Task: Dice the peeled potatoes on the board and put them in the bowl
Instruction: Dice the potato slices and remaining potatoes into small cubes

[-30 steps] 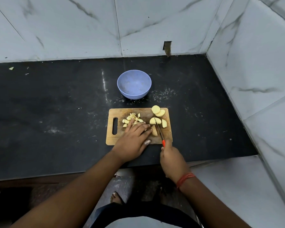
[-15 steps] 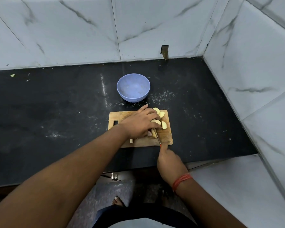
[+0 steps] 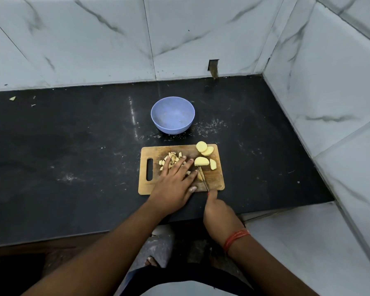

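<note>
A wooden cutting board point(image 3: 214, 182) lies on the black counter. Diced potato pieces point(image 3: 173, 157) are heaped on its left half, and larger potato slices point(image 3: 203, 148) and halves point(image 3: 201, 161) lie on its right half. My left hand point(image 3: 175, 180) lies flat with straight fingers over the diced pile and touches a potato piece point(image 3: 199, 175) beside the blade. My right hand point(image 3: 219, 212) grips the red-handled knife point(image 3: 203, 178), whose blade rests on the board next to that piece. The blue bowl point(image 3: 172, 115) stands behind the board with nothing visible inside.
The black counter point(image 3: 73, 157) runs left and ends at a marble wall point(image 3: 329, 103) on the right. A small scrap point(image 3: 12, 98) lies far left near the back wall. The counter's front edge is just below the board.
My left hand reached forward to the slices at the far right of the board, then drew back onto the diced pile. The knife has stayed at the board's right side.
</note>
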### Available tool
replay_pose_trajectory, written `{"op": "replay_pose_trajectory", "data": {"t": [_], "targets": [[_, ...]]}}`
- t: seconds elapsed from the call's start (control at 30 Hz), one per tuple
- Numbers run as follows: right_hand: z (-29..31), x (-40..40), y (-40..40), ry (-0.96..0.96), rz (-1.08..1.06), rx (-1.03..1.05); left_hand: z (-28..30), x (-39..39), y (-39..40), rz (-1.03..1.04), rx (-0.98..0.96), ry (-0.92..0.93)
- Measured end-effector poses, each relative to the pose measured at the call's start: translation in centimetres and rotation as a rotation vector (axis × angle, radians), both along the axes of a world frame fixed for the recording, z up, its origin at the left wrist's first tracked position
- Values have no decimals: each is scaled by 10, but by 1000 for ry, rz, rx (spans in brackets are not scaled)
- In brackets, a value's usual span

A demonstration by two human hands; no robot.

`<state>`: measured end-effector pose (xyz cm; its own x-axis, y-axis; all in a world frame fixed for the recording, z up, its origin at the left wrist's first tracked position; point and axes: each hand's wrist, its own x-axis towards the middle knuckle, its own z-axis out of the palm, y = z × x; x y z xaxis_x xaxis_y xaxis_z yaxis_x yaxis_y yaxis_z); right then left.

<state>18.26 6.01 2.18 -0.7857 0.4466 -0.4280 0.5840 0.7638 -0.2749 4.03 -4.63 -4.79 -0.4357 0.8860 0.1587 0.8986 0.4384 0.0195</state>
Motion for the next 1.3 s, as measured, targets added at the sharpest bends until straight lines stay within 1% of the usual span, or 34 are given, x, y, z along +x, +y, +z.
{"op": "replay_pose_trajectory", "data": {"t": [0.1, 0.27, 0.47, 0.67, 0.9, 1.17, 1.2, 1.3], "targets": [[0, -2, -1, -13, -13, -19, -2, 1, 0, -44, -24, 14], [-1, -4, -1, -37, -38, -56, -7, 2, -3, -41, -55, 25], [1, -13, -3, -125, -102, -108, -13, 4, -2, -29, -1, 9], [6, -19, -6, -165, -182, -154, -11, 7, -3, -13, 28, 23], [11, -28, -6, -225, -228, -156, -12, 7, -3, 6, 18, 42], [15, -41, 0, -288, -263, -222, -13, 9, -2, 24, -20, 74], [16, -42, 1, -302, -266, -227, -12, 9, -2, 26, -29, 80], [20, -43, 4, -425, -289, -218, -11, 10, -2, 31, -28, 89]]}}
